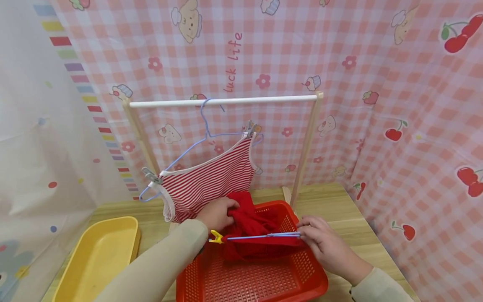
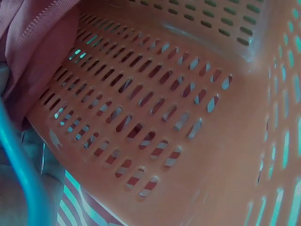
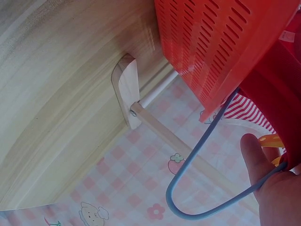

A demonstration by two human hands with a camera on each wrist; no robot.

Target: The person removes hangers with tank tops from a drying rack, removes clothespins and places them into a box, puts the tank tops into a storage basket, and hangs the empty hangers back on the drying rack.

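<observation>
Over the red basket [image 1: 309, 289], a red garment [image 1: 247, 214] is clipped to a light blue hanger [image 1: 260, 237]. A yellow clothespin [image 1: 216, 237] bites the hanger's left end. My left hand [image 1: 215, 216] grips the bunched red cloth, its thumb along the garment's left edge. With its fingers curled, my right hand [image 1: 330, 249] grips the hanger's right end. In the right wrist view, the hanger's bent end [image 3: 188, 214] loops past the right hand [image 3: 277, 197], and a yellow clip [image 3: 270, 140] shows beside the thumb. In the left wrist view, the garment [image 2: 42, 37] hangs against the basket's slotted wall.
A red-and-white striped top [image 1: 211, 176] hangs by grey clips [image 1: 152, 175] from another blue hanger [image 1: 205, 121] on a rack with a white bar [image 1: 264, 100]. A yellow tray [image 1: 98, 251] lies at left on the wooden table [image 1: 347, 209]. Patterned cloth walls surround the table.
</observation>
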